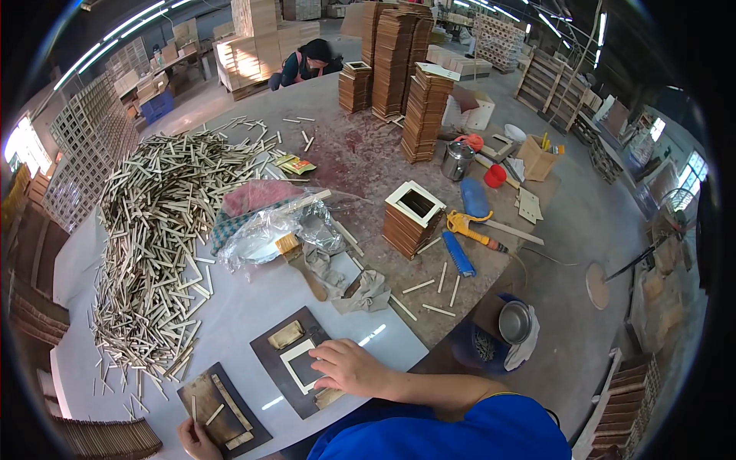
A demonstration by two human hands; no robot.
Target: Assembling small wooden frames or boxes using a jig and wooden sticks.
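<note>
My right hand (349,368) rests palm down on a small pale wooden square frame (297,363) that lies on a dark brown board (270,354). A short wooden block (285,334) sits at the board's far end. My left hand (198,441) grips the near edge of a second dark board (218,406) at the lower left, which carries thin pale wooden sticks (230,402) laid in a corner shape. Both boards lie on a white table top (238,307).
A big heap of pale wooden sticks (153,230) covers the table's left. Beyond the boards lie a brush (300,264), crumpled plastic (268,230), rags and a stack of square frames (412,218). Tall frame stacks (395,61) stand farther back. Another person (310,61) sits at the far end.
</note>
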